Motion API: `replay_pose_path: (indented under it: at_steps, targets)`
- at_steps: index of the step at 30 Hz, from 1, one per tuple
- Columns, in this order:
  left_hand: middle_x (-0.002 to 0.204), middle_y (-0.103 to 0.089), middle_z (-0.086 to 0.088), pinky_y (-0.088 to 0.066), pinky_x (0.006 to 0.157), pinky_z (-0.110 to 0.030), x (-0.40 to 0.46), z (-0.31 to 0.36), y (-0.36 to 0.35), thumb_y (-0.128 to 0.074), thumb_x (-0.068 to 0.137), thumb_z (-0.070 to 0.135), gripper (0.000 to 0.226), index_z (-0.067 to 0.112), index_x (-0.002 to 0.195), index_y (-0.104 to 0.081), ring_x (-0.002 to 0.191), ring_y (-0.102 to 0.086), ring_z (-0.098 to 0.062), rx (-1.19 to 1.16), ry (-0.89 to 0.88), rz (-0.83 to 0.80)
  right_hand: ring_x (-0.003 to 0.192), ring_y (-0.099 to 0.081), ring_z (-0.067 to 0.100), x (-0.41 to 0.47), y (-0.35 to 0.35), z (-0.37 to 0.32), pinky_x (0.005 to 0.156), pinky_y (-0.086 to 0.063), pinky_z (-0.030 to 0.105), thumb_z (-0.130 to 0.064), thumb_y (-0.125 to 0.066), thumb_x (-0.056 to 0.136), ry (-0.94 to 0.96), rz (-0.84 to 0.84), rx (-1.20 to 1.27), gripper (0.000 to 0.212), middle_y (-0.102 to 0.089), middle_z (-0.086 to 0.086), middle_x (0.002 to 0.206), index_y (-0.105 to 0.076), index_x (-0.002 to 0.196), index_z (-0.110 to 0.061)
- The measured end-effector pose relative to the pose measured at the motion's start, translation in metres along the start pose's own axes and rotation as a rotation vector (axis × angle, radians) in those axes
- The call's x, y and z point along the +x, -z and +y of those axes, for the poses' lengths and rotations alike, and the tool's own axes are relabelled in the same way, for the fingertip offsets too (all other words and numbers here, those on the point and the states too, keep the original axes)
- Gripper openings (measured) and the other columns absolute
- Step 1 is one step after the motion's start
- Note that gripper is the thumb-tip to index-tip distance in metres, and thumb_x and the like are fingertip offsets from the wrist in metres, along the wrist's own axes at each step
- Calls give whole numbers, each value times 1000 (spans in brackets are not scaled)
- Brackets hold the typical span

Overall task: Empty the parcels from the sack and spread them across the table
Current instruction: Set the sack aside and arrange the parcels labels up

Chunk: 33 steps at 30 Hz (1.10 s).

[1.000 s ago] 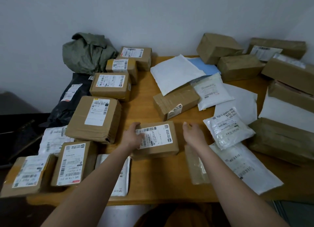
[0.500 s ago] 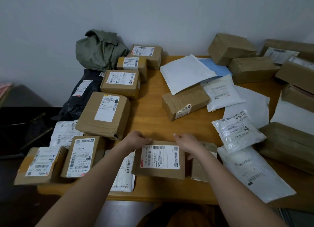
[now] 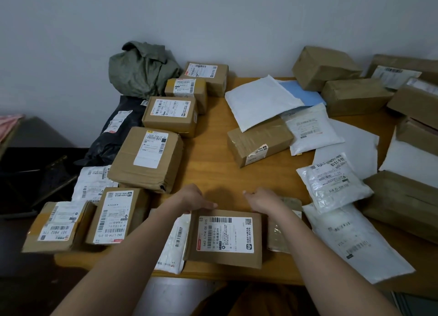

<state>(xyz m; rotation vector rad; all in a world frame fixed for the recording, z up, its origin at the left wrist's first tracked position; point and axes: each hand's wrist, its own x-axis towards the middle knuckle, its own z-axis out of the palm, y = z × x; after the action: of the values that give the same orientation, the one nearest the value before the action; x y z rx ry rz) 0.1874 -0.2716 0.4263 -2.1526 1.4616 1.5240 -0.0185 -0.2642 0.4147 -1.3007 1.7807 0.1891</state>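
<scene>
A brown labelled box [image 3: 225, 237] lies flat near the front edge of the wooden table [image 3: 213, 168]. My left hand [image 3: 192, 198] rests on its far left edge with the fingers stretched along it. At the far right corner my right hand [image 3: 263, 200] touches or hovers just over the box, fingers loose and pointing left. The crumpled green sack [image 3: 142, 69] sits at the back left against the wall. Parcels lie spread all over the table.
Several brown boxes [image 3: 147, 159] run down the left side, beside a black mailer bag [image 3: 113, 135]. White mailers [image 3: 260, 100] and a taped box [image 3: 258, 142] lie mid-table. Big cartons [image 3: 355, 95] crowd the right. A bare wood patch lies beyond my hands.
The labelled box has been drawn toward the table's front edge. My right hand has come onto the box's far corner, and both hands now lie loosely at its far edge.
</scene>
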Motion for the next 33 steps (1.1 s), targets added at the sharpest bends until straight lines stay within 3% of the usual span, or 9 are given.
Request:
replay_pose_path:
  at_steps: [4,7,13,16,19,21,26,29,33]
  targets:
    - [73,-57,-3,-39,57,-23,-4,3,-6,-74,81,39,33,11,74,-59,67,-52,-14,7,3,64,109,-61,27,4,3,-1,90,-48,34,-52,-36,98,12,-25,11,60,-67,12,116,-55,128,-3]
    - [79,-59,-5,-41,59,-23,-5,4,-10,-70,84,41,35,6,87,-67,70,-54,-15,2,22,94,110,-61,29,7,9,4,77,-43,29,-51,-39,96,44,9,39,50,-65,13,118,-58,115,-9]
    - [104,-64,-9,-48,72,-29,-6,10,-25,-65,87,40,39,7,109,-61,91,-60,-20,45,64,150,99,-59,23,-1,32,30,84,-48,33,-37,-46,95,86,169,131,34,-65,7,109,-64,114,-15]
    - [108,-63,-9,-47,74,-30,-8,15,-31,-65,87,40,43,7,113,-60,95,-60,-22,114,103,191,110,-55,29,-10,44,44,94,-46,39,-29,-44,94,81,250,46,27,-65,3,93,-67,88,-17]
    - [105,-64,-7,-49,77,-31,-12,31,-38,-63,88,39,36,9,109,-61,93,-59,-21,157,72,261,128,-42,32,-14,54,59,106,-37,41,-32,-47,94,0,208,27,36,-56,11,124,-61,120,-11]
    - [103,-65,-6,-50,78,-32,-14,46,-45,-60,90,37,30,11,104,-62,92,-59,-20,118,-16,314,129,-41,32,-13,57,71,103,-41,42,-36,-52,91,-51,169,108,51,-48,13,137,-49,134,-9]
    - [99,-64,-6,-49,76,-33,-22,90,-73,-56,94,27,24,9,108,-62,89,-60,-20,-55,-222,210,112,-52,32,-17,52,90,80,-50,42,-39,-55,91,-192,-4,414,70,-45,12,139,-26,148,-9]
    - [100,-63,-11,-52,83,-38,-19,110,-91,-53,96,28,22,10,108,-58,92,-64,-25,-152,-217,87,110,-55,33,-19,52,103,81,-52,45,-43,-49,95,-239,-51,501,68,-45,11,139,-21,150,-13]
    - [97,-57,-5,-46,69,-33,-12,133,-113,-51,96,31,31,13,122,-49,79,-53,-17,-313,-105,12,113,-56,30,-23,55,120,87,-51,46,-56,-46,93,-270,-134,580,70,-47,9,140,-30,147,-14]
